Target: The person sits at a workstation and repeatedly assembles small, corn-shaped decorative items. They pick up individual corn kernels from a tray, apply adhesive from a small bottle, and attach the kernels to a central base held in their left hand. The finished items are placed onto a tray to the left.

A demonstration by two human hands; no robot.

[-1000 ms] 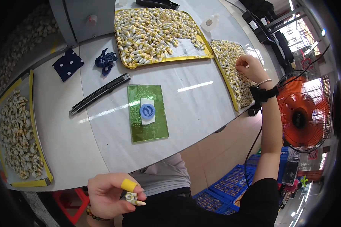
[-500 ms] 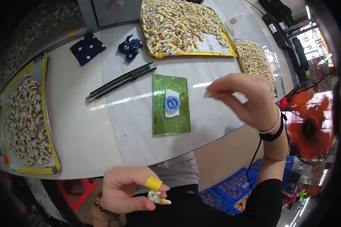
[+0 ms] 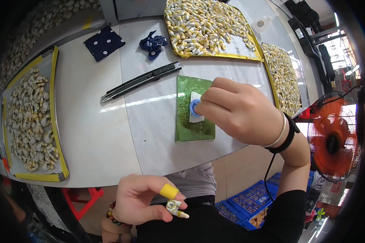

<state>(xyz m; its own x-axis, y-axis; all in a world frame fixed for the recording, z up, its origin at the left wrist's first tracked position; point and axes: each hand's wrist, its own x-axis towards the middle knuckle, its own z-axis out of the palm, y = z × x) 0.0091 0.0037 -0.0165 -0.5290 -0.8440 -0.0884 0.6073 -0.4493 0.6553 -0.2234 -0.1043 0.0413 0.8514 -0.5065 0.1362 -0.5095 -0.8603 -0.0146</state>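
My left hand (image 3: 141, 202) hangs near the table's front edge, thumb and index finger pinching a small white-and-yellow figurine piece (image 3: 173, 206) with a pale pointed tip. A yellow band (image 3: 169, 190) wraps that index finger. Over the table, my right hand (image 3: 243, 110) has its fingers closed at a small round blue cup (image 3: 193, 106); whatever lies between its fingertips is hidden. The cup rests on a white pad (image 3: 197, 119), which lies on a green glass-like slab (image 3: 184, 130). My right hand covers part of all three.
A black box cutter (image 3: 144, 81) lies left of the slab, with a dotted navy cloth (image 3: 104, 43) and a crumpled one (image 3: 153, 44) behind. Yellow-edged trays of small pieces stand at left (image 3: 63, 162), back (image 3: 231, 55) and right (image 3: 270, 83). An orange fan (image 3: 332, 139) stands at right.
My right hand has moved left and down onto the blue cup from the slab's right side. The left hand keeps its pinch on the piece. The whole view has shifted slightly.
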